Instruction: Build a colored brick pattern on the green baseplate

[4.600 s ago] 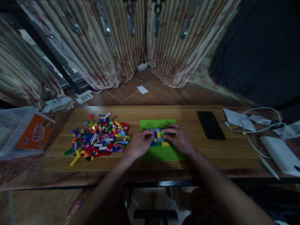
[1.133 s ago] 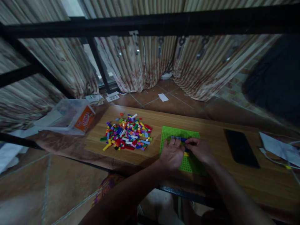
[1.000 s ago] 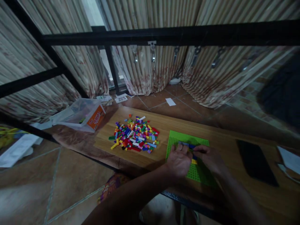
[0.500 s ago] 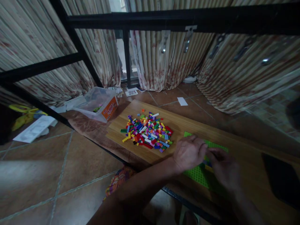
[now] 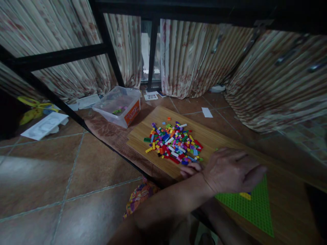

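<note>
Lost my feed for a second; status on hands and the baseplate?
Left hand flat over green baseplate, covering the build. Right hand hidden beneath it. Loose brick pile lies just beside the fingers.

Glossy plastic bricks [image 5: 173, 143] lie on a matt, grained wooden board [image 5: 143, 132] beside a studded plastic baseplate [image 5: 251, 207].

On the desk [image 5: 143, 134] the brick pile [image 5: 173, 143] lies left of the baseplate [image 5: 251, 207]. The left hand [image 5: 230, 170] lies across the baseplate's near-left part, just right of the pile. A plastic box [image 5: 118, 109] stands beyond the pile to its left, with curtains [image 5: 194, 58] behind.
</note>
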A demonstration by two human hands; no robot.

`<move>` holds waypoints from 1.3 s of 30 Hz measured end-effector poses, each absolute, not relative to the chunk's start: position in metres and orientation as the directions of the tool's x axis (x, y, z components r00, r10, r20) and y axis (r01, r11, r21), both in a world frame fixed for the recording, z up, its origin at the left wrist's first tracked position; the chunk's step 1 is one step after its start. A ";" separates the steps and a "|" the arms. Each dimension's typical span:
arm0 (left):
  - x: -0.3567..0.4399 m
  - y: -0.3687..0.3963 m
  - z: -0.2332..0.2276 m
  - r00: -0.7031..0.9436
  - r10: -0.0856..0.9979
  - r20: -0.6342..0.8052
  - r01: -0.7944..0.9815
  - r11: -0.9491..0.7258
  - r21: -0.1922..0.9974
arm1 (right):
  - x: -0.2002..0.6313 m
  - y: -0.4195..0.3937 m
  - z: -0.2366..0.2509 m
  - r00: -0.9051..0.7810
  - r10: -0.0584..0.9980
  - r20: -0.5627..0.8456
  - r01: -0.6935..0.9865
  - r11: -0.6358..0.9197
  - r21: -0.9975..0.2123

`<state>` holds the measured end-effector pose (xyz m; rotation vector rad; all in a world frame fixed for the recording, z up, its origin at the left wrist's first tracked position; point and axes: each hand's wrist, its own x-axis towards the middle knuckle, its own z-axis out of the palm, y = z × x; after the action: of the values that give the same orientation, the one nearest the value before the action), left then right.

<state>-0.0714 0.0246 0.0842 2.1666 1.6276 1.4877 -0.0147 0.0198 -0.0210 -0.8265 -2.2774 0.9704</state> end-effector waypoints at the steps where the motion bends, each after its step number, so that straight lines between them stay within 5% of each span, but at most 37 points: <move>1: -0.076 0.024 0.086 -0.039 0.773 0.633 0.708 -0.426 0.563 | -0.026 0.016 -0.019 -0.699 0.661 0.272 0.307 0.621 -0.722; 6: -0.095 0.028 0.088 -0.144 0.803 0.578 0.679 -0.345 0.648 | -0.068 0.003 -0.010 -0.776 0.500 0.384 0.292 0.825 -0.484; 12: -0.096 0.032 0.086 -0.146 0.804 0.576 0.647 -0.363 0.671 | -0.084 0.008 -0.012 -0.756 0.516 0.403 0.402 0.852 -0.336; 32: -0.095 0.030 0.084 -0.148 0.809 0.569 0.639 -0.361 0.679 | -0.073 0.017 -0.010 -0.761 0.472 0.444 0.401 0.881 -0.249; 39: -0.097 0.028 0.085 -0.137 0.809 0.571 0.646 -0.364 0.671 | -0.063 0.030 -0.017 -0.710 0.551 0.439 0.379 0.824 -0.422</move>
<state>-0.0975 0.0284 0.0854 1.9495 1.6684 1.5163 -0.0627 0.0297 -0.0172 -0.6827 -2.4413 0.4068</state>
